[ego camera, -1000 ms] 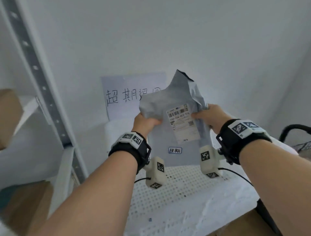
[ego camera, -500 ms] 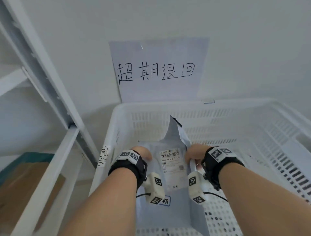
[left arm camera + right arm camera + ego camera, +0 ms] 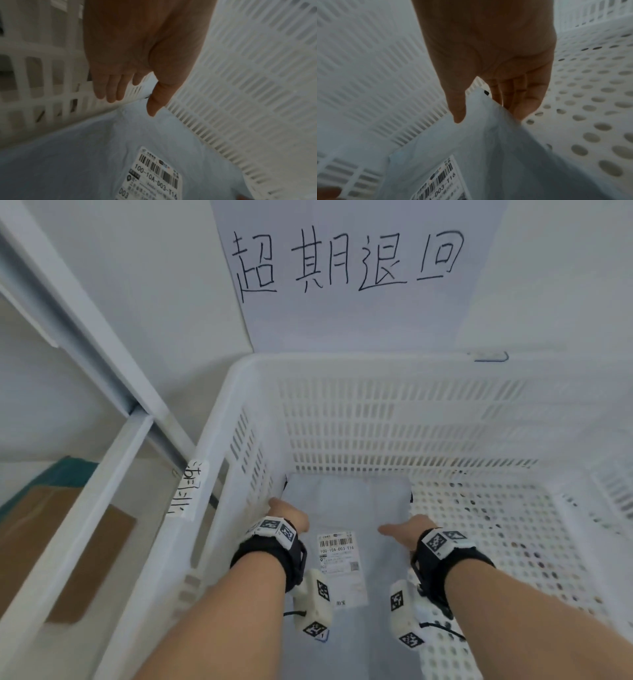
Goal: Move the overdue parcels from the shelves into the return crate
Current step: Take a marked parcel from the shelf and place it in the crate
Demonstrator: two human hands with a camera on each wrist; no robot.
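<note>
A grey poly-mailer parcel [image 3: 346,508] with a white barcode label [image 3: 337,556] lies flat on the floor of the white slotted return crate [image 3: 342,364], in its left half. My left hand [image 3: 287,513] hovers over the parcel's left edge by the crate wall. In the left wrist view this hand [image 3: 132,106] has straight fingers and holds nothing above the parcel [image 3: 85,155]. My right hand [image 3: 400,530] is at the parcel's right edge. There the right hand [image 3: 488,116] has its thumb over the parcel [image 3: 488,148] and straight fingers behind the raised edge, spread apart.
A paper sign [image 3: 342,268] with handwritten characters hangs on the wall behind the crate. A white shelf upright [image 3: 85,337] stands to the left, with a brown cardboard box [image 3: 68,559] on the lower shelf. The crate's right half [image 3: 513,542] shows bare perforated floor.
Both hands lowered the parcel from chest height into the crate and laid it flat. The left hand has let go, and the right hand's grip has loosened.
</note>
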